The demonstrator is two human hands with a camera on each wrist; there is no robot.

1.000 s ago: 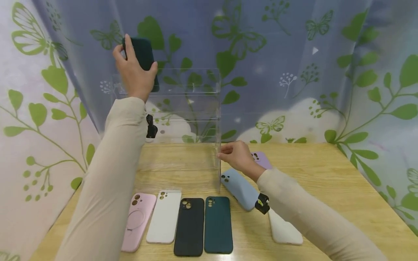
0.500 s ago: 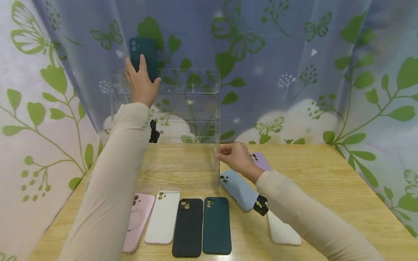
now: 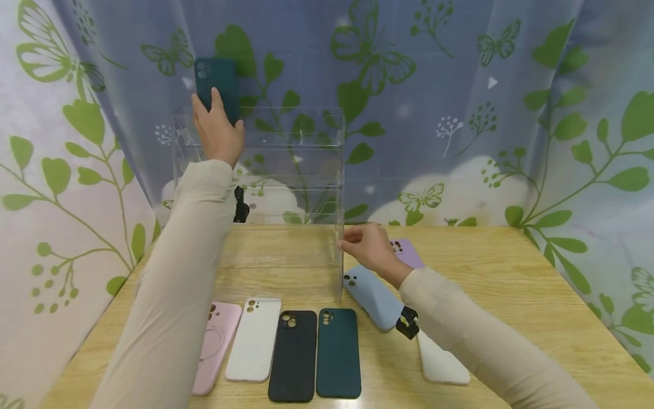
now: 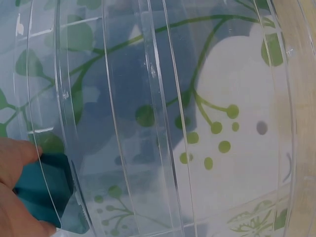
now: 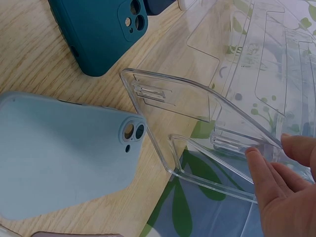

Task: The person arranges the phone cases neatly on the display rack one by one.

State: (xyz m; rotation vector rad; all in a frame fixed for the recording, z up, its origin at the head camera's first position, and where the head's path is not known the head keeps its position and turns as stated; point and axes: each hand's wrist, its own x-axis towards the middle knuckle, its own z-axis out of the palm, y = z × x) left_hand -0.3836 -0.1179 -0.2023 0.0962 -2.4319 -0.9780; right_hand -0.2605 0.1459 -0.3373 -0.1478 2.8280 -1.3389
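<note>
One teal case stands at the top left of the clear rack, held across its edges by the left hand, fingers partly spread. The right hand, nearly closed, pinches the rack's right side. Across the near tabletop, left to right, lie pink, white, black and second teal cases; a blue case lies farther right.

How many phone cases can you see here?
8. A teal case in the left hand; a front row of pink, white, black and another teal; light blue, purple and another white by the right sleeve. Others may be hidden.
</note>
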